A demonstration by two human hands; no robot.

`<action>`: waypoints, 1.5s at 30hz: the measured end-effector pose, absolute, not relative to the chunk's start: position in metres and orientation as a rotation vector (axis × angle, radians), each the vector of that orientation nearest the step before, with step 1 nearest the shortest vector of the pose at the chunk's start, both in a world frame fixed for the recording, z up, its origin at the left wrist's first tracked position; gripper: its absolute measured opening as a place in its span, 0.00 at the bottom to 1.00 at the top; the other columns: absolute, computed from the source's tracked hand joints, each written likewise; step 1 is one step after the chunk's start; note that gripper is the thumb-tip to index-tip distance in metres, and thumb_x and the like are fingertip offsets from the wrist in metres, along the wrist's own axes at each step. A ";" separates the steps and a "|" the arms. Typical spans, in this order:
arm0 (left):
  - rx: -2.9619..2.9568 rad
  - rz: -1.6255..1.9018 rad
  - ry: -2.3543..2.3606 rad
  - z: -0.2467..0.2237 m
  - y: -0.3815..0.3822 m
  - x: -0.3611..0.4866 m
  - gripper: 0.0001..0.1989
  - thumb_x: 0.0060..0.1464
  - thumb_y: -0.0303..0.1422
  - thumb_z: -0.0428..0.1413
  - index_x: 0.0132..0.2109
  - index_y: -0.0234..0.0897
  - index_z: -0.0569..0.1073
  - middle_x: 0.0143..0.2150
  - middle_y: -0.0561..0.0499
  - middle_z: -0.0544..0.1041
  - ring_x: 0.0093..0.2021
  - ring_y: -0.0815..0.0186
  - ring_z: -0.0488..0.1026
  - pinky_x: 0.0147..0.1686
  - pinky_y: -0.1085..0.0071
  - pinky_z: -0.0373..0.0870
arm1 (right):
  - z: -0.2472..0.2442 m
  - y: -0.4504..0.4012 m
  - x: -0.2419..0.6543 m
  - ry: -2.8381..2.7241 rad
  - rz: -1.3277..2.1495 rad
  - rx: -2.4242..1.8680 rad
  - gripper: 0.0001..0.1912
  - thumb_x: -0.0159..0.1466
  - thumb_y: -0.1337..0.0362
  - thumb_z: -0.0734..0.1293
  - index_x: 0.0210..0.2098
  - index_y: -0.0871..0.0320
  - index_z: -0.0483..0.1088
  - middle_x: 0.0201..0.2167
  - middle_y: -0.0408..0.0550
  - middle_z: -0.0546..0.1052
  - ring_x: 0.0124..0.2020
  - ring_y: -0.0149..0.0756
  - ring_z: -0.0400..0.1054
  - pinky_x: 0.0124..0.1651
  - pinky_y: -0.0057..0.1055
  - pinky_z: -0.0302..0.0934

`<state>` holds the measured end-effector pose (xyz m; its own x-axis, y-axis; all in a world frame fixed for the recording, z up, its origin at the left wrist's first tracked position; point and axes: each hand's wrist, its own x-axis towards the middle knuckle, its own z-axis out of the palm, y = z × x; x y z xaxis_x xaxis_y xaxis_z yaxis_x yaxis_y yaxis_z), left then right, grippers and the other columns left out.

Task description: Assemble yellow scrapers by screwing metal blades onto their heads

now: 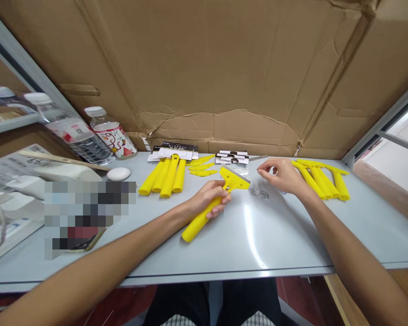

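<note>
Wrapped round the handle of a yellow scraper (200,219), my left hand (213,197) holds it at a slant, its wide head with a metal blade edge pointing up and right. My right hand (281,175) is raised to the right of the head, thumb and forefinger brought together; anything between the fingertips is too small to make out. Between the hands lies a little heap of small screws (261,194) on the grey table. Several yellow scraper handles (321,180) lie beyond my right hand. Behind the scraper are flat yellow pieces (204,167).
Finished-looking yellow scrapers with black-and-white cards (173,151) lie at back left. White packets (231,157) sit near the cardboard wall (217,81). Bottles (110,133), a white oval object (119,174) and a pixelated item (88,217) stand or lie on the left.
</note>
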<state>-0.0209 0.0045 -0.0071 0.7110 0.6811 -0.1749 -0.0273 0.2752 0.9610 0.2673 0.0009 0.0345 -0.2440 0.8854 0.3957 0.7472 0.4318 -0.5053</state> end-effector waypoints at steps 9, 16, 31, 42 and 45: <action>1.141 0.492 0.570 -0.014 0.012 -0.024 0.14 0.55 0.38 0.59 0.25 0.38 0.66 0.13 0.56 0.62 0.09 0.74 0.53 0.07 0.79 0.52 | 0.027 0.001 0.255 -2.045 0.426 -1.282 0.11 0.68 0.63 0.68 0.37 0.56 0.83 0.37 0.48 0.86 0.35 0.38 0.75 0.38 0.35 0.64; 1.156 0.491 0.587 -0.011 0.010 -0.025 0.15 0.55 0.38 0.59 0.24 0.37 0.67 0.12 0.56 0.61 0.08 0.74 0.52 0.07 0.80 0.52 | 0.034 0.005 0.273 -2.194 0.230 -1.456 0.10 0.64 0.69 0.68 0.37 0.57 0.84 0.37 0.48 0.86 0.38 0.40 0.76 0.45 0.37 0.65; 1.142 0.515 0.638 -0.008 0.007 -0.022 0.11 0.54 0.34 0.57 0.25 0.38 0.67 0.14 0.56 0.62 0.09 0.73 0.54 0.07 0.78 0.52 | 0.041 0.001 0.285 -2.474 0.572 -1.755 0.10 0.62 0.67 0.72 0.38 0.51 0.87 0.40 0.45 0.86 0.40 0.40 0.77 0.43 0.35 0.67; 1.167 0.503 0.627 -0.007 0.005 -0.023 0.12 0.54 0.35 0.58 0.25 0.38 0.66 0.13 0.56 0.62 0.09 0.73 0.53 0.08 0.78 0.51 | 0.036 0.000 0.282 -2.399 0.561 -1.934 0.13 0.60 0.71 0.72 0.40 0.52 0.87 0.47 0.53 0.84 0.37 0.40 0.77 0.39 0.35 0.69; 1.157 0.493 0.614 -0.005 0.005 -0.023 0.12 0.55 0.35 0.57 0.26 0.37 0.67 0.14 0.56 0.62 0.09 0.74 0.54 0.09 0.79 0.53 | 0.036 -0.001 0.281 -2.368 0.528 -1.934 0.14 0.59 0.70 0.73 0.43 0.51 0.86 0.47 0.54 0.82 0.35 0.40 0.76 0.38 0.36 0.68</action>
